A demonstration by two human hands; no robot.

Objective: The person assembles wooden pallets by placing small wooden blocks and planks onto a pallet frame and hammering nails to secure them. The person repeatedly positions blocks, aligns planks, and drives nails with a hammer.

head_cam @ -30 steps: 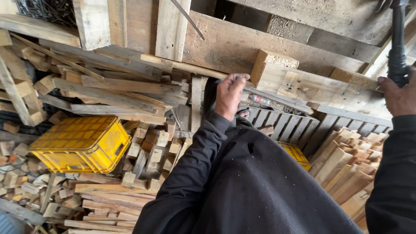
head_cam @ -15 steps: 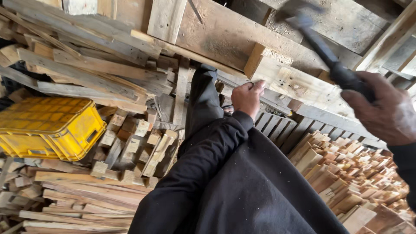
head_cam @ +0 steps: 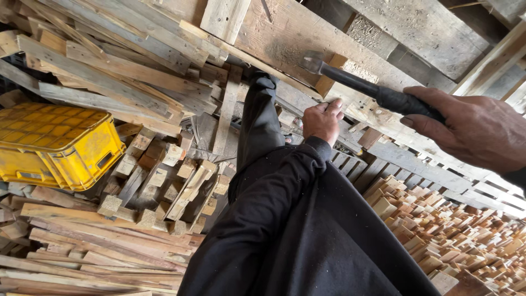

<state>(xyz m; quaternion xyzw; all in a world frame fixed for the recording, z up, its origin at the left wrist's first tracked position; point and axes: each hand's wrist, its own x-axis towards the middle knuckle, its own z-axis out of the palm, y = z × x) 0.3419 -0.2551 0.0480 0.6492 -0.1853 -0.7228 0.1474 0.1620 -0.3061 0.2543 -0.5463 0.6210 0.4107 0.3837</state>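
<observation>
Hammer point(head_cam: 350, 81) with a black handle sits clamped in the right hand point(head_cam: 471, 129), its metal head touching a pale wooden block point(head_cam: 331, 74) under a broad plank of the pallet point(head_cam: 285, 33). Just below, the left hand point(head_cam: 322, 120), in a black sleeve point(head_cam: 274, 219), is curled shut against the slats; what it pinches, if anything, seems too small to tell. A yellow plastic crate point(head_cam: 57, 145) rests on loose scrap boards point(head_cam: 98, 246) at left.

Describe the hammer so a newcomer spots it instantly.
Start at the slanted wooden pallet across the top. The right hand grips the hammer by its dark handle, metal head against the boards. It is the only dark metal tool among pale timber.
</observation>
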